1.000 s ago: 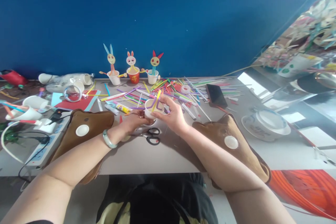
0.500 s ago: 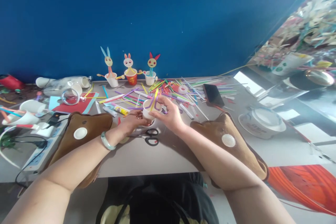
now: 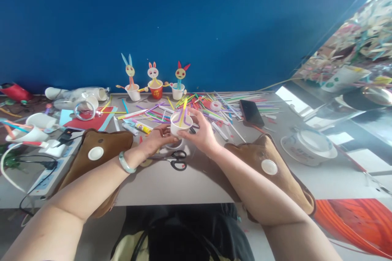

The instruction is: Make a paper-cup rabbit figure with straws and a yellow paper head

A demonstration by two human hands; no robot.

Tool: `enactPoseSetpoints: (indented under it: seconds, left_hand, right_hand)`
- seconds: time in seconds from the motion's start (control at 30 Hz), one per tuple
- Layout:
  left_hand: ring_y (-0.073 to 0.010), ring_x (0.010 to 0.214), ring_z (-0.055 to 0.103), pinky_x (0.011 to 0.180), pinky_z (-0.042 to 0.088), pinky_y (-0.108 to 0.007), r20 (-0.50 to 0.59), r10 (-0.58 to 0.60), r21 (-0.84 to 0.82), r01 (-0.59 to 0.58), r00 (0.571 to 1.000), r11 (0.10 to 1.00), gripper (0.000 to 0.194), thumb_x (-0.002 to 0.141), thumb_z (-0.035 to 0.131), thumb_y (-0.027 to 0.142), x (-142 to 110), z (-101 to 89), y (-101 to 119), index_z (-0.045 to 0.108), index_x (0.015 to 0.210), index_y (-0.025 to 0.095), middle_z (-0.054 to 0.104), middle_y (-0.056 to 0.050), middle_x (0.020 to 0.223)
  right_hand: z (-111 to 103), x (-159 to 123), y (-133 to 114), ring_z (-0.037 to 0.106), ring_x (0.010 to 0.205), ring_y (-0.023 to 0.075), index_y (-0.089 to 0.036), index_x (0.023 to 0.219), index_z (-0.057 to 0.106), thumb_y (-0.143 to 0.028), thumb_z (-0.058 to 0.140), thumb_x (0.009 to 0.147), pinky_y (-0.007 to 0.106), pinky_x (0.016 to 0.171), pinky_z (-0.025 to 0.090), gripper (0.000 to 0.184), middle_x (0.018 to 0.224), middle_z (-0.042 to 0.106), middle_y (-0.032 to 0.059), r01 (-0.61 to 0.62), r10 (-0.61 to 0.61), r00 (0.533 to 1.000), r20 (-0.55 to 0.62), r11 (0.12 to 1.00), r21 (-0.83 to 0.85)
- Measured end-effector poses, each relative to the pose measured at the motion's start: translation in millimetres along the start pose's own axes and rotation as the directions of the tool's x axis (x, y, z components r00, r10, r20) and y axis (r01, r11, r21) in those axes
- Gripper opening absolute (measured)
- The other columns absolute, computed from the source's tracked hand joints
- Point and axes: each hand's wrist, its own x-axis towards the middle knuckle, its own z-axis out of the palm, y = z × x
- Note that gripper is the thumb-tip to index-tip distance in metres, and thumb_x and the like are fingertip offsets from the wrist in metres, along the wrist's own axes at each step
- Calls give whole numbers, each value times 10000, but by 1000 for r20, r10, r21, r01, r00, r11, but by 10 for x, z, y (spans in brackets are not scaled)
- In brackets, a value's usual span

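A small white paper cup [image 3: 177, 129] is held up over the table between my two hands. A bent yellow straw [image 3: 184, 108] stands up in it, and purple straws [image 3: 180, 119] cross its rim. My left hand [image 3: 158, 138] closes on the cup's left and lower side, fingertips partly hidden. On the cup's right side, my right hand [image 3: 200, 132] grips with the thumb in front and the fingers behind. Below the cup lies a round whitish thing, mostly covered. Black-handled scissors [image 3: 178, 160] lie just in front of it.
Three cup figures with rabbit-like faces [image 3: 153, 72] stand along the blue wall. Loose coloured straws [image 3: 199, 102], a phone [image 3: 251, 113] and a yellow glue stick [image 3: 143, 128] lie behind my hands. Brown cushions [image 3: 105, 159] flank my forearms; a power strip [image 3: 56, 167] sits left.
The cup has tipped a little more upright, showing more of its wall. Both hands stay on it. The whole view has shifted slightly as my head moved.
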Motion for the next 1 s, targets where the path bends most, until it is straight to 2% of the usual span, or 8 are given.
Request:
enactPoseSetpoints:
  seconds: [0.13, 0.23, 0.33, 0.4, 0.6, 0.7, 0.87, 1.0]
  left_hand:
    - [-226, 997, 670, 913, 514, -361, -115, 93, -73, -102, 989, 992, 604, 602, 895, 286, 45, -78, -48, 657, 1146, 172, 722, -84, 1051]
    - [-204, 911, 692, 859, 541, -362, -127, 106, -222, -133, 986, 966, 465, 685, 851, 329, 68, -118, -32, 672, 1090, 187, 728, -65, 1009]
    - [-182, 816, 697, 833, 548, -357, -194, 136, -256, -184, 972, 949, 296, 730, 825, 354, 83, -134, -10, 701, 932, 177, 733, -39, 874]
    - [-171, 773, 691, 829, 547, -350, -231, 139, -260, -199, 963, 945, 261, 724, 829, 364, 87, -128, -1, 709, 852, 172, 726, -26, 799]
    - [-150, 724, 686, 797, 542, -320, -216, 72, -338, -143, 974, 930, 297, 663, 871, 318, 73, -81, 35, 753, 889, 165, 743, -28, 782]
    - [-145, 724, 691, 814, 544, -321, -229, 91, -379, -175, 969, 909, 283, 688, 856, 333, 65, -75, 51, 764, 901, 171, 750, -28, 787]
    - [-167, 805, 708, 880, 544, -351, -153, 139, -416, -192, 978, 889, 287, 708, 850, 323, 51, -86, 75, 767, 939, 173, 764, -53, 863]
    - [-164, 770, 702, 845, 553, -338, -163, 137, -398, -192, 977, 897, 284, 739, 829, 378, 58, -99, 84, 772, 920, 166, 755, -52, 800]
  right_hand:
    - [-30, 26, 5, 688, 1037, 277, -221, 1327, 527, -354, 830, 665, 436, 905, 547, 740, 1262, 678, 118, -24, 23, 999, -40, 999, -27]
    - [-32, 22, -17, 684, 1069, 281, -219, 1328, 519, -359, 825, 675, 430, 909, 547, 735, 1233, 694, 112, -22, 22, 1000, -18, 1000, -15]
    - [-31, 7, -40, 676, 1090, 282, -224, 1329, 516, -333, 821, 676, 440, 935, 534, 729, 1252, 685, 110, -15, 15, 1000, -3, 999, -37]
    - [-32, 1, -43, 675, 1080, 280, -227, 1334, 512, -318, 819, 672, 443, 937, 532, 735, 1262, 679, 111, -11, 10, 1000, -13, 998, -58]
    - [-21, 0, -17, 682, 1054, 276, -241, 1322, 515, -332, 824, 664, 447, 913, 546, 733, 1262, 679, 104, -5, 2, 999, -44, 997, -76]
    - [-14, -1, -8, 678, 1071, 286, -245, 1304, 529, -346, 823, 664, 448, 904, 550, 712, 1268, 674, 110, 0, -4, 999, -39, 997, -80]
    - [-17, 12, 5, 693, 1025, 280, -217, 1283, 537, -375, 805, 689, 422, 880, 551, 671, 1162, 715, 108, 6, -11, 998, -67, 997, -74]
    - [-12, 18, 34, 690, 906, 250, -211, 1197, 594, -398, 789, 690, 382, 792, 559, 574, 1089, 729, 81, 20, -30, 997, -72, 991, -130]
